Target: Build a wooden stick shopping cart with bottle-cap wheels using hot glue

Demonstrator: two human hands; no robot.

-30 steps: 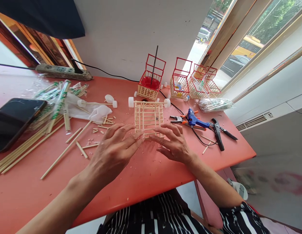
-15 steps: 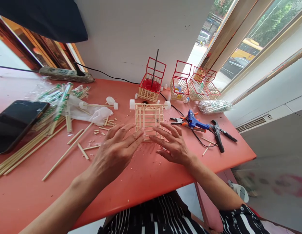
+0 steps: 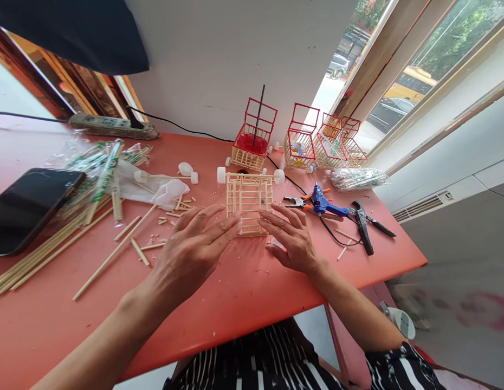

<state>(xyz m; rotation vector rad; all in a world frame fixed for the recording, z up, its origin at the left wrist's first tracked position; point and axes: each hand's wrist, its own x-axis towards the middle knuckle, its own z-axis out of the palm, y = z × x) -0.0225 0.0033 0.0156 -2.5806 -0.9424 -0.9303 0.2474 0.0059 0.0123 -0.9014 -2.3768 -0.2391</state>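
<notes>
A small frame of pale sticks (image 3: pixel 250 200) lies on the red table, with a stick axle and two white wheels (image 3: pixel 221 175) along its far edge. My left hand (image 3: pixel 197 241) rests at its left side, fingers stretched out and fingertips over the lattice. From the right, my right hand (image 3: pixel 290 238) reaches over the frame's near right part, its fingers spread and its thumb apart, near a small white piece on the table. Neither hand grips anything. The fingers hide parts of the frame's near corners.
Behind stand red-and-wood carts (image 3: pixel 252 146). A blue glue gun (image 3: pixel 323 200), pliers (image 3: pixel 363 227) and a cable lie right. Left are sticks (image 3: pixel 114 254), wrapped chopsticks (image 3: pixel 103 179), another wheeled axle (image 3: pixel 166 176) and a phone (image 3: pixel 30 208). A power strip (image 3: pixel 109 125) lies behind.
My right hand's fingers have drawn slightly to the right and its thumb has shifted, uncovering more of the frame's near edge. My left hand has hardly moved.
</notes>
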